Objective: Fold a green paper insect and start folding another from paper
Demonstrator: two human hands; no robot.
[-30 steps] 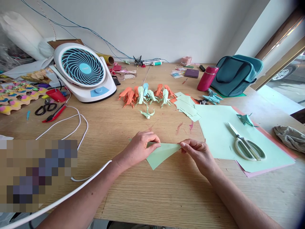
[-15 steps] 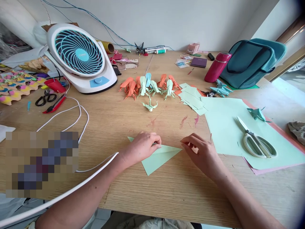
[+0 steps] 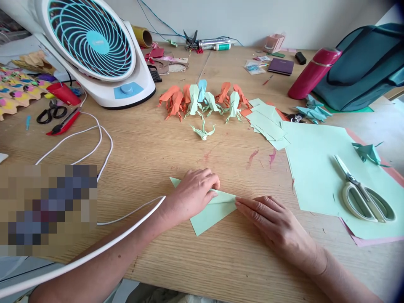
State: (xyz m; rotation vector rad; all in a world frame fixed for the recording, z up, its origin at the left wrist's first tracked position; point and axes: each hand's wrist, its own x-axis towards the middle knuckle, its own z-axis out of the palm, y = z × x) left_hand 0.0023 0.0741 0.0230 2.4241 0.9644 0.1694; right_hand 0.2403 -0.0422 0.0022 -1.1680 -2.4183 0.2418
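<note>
A pale green sheet of folded paper [image 3: 208,219] lies on the table in front of me, a narrow fold along its upper edge. My left hand [image 3: 195,191] rests across it from the left, fingers curled, thumb and forefinger closed at the folded edge. It hides the paper's middle; one corner pokes out to the left of it. At the paper's right tip, my right hand [image 3: 274,225] lies low with its fingers stretched out side by side, the fingertips pressing on the corner. The thumb of that hand is mostly hidden.
Folded orange, green and blue paper figures [image 3: 202,101] stand beyond my hands, beside small green sheets [image 3: 268,122]. Scissors [image 3: 362,193] lie on large green sheets [image 3: 312,168] at right. A fan [image 3: 97,46] stands back left; a white cable [image 3: 104,248] crosses my left forearm.
My right hand has gone from a raised pinch beside the paper's right tip to stretched fingers pressing on it. The left hand stays on the paper. The view has shifted slightly.
</note>
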